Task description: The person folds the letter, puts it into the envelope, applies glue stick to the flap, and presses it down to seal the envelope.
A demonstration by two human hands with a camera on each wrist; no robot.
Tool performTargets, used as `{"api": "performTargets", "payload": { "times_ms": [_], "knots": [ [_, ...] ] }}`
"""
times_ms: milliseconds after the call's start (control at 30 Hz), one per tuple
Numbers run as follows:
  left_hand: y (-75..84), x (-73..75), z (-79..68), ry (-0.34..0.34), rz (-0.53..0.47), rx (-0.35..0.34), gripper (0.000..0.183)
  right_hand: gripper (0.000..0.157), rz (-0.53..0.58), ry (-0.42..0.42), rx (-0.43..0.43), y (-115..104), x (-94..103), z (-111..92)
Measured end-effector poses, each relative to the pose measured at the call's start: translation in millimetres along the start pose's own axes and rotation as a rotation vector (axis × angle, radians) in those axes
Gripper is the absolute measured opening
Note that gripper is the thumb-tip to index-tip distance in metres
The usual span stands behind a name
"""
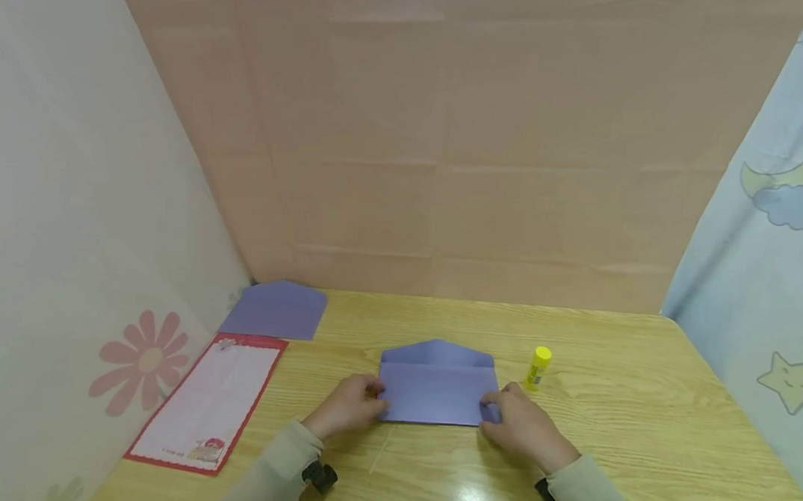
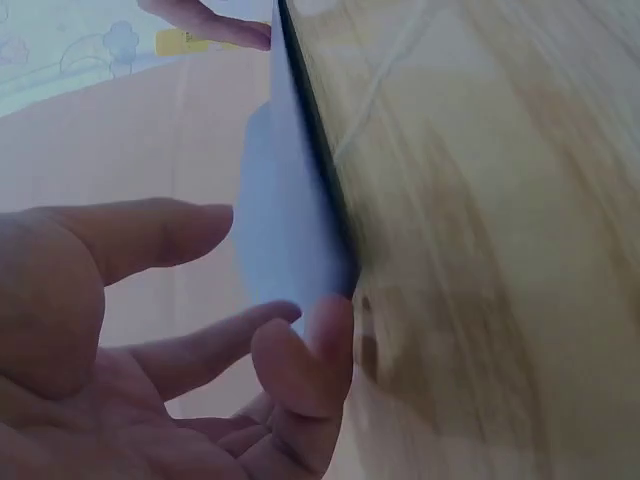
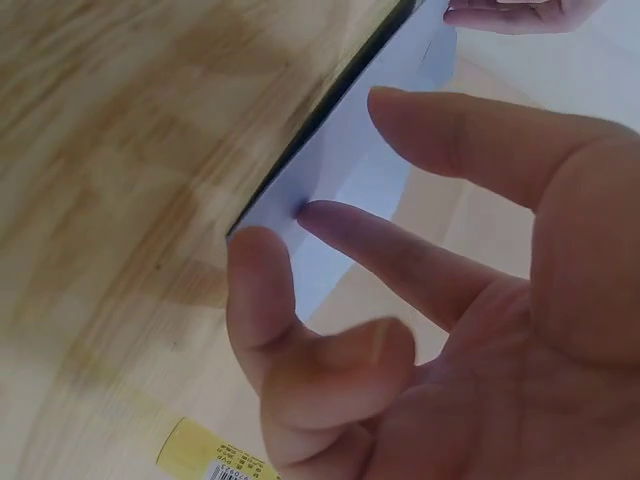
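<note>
A purple envelope (image 1: 435, 395) lies on the wooden table in front of me, its pointed flap raised on the far side. My left hand (image 1: 346, 406) is at the envelope's left edge. In the left wrist view its fingertips touch the envelope's corner, while the thumb stays apart from the paper. At the right end, my right hand (image 1: 524, 429) touches the envelope. The right wrist view shows the index fingertip on the paper, another finger at the edge and the thumb extended above it.
A yellow glue stick (image 1: 538, 367) stands right of the envelope, beyond my right hand. Over on the left lie a red-bordered white sheet (image 1: 209, 399) and, behind it, another purple envelope (image 1: 276, 312). A brown backdrop (image 1: 446, 148) rises behind the table, with patterned cloths at both sides.
</note>
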State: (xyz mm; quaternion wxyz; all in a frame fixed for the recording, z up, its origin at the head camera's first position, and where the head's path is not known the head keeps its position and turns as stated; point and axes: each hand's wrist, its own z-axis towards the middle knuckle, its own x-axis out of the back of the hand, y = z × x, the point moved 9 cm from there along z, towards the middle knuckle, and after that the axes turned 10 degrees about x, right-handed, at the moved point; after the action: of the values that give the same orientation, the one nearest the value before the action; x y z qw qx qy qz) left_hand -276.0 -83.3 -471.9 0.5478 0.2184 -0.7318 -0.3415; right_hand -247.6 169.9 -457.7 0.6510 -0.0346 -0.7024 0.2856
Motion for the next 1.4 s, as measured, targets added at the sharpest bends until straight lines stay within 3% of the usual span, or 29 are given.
{"api": "performTargets", "payload": {
  "times_ms": [100,200,367,467,533,633,833,967,1167,1400],
  "knots": [
    [10.1,-3.9,-3.9,-0.011,0.061,-0.087,0.036,0.037,0.005,0.005,-0.005,1.0,2.3,-0.3],
    [17.0,-9.7,-9.3,-0.027,0.137,-0.131,0.036,0.029,0.007,0.069,0.0,1.2,14.5,-1.2],
    [24.4,-15.2,-17.6,-0.043,0.244,-0.113,0.041,0.021,-0.015,0.355,0.019,2.7,61.6,-8.4],
    [30.0,-15.7,-20.8,-0.057,0.268,-0.101,0.043,0.03,-0.026,0.499,-0.004,10.4,86.4,-15.8],
    [32.2,-16.7,-22.2,-0.07,0.291,-0.094,0.046,0.041,-0.022,0.533,-0.036,19.6,95.0,-19.5],
    [34.0,-18.7,-23.7,-0.086,0.317,-0.094,0.049,0.057,0.01,0.52,-0.094,36.7,97.7,-22.0],
    [31.0,-23.3,-24.3,-0.093,0.408,-0.076,0.055,0.075,0.091,0.374,-0.185,66.7,81.4,-20.0],
    [29.2,-26.4,-25.1,-0.099,0.457,-0.061,0.058,0.072,0.136,0.305,-0.203,76.5,70.3,-17.3],
    [29.3,-27.3,-24.5,-0.099,0.489,-0.058,0.061,0.061,0.126,0.287,-0.182,80.3,63.9,-9.9],
    [26.0,-27.6,-21.2,-0.12,0.445,-0.055,0.065,0.05,0.173,0.266,-0.171,85.4,54.9,-0.9]
  ]
}}
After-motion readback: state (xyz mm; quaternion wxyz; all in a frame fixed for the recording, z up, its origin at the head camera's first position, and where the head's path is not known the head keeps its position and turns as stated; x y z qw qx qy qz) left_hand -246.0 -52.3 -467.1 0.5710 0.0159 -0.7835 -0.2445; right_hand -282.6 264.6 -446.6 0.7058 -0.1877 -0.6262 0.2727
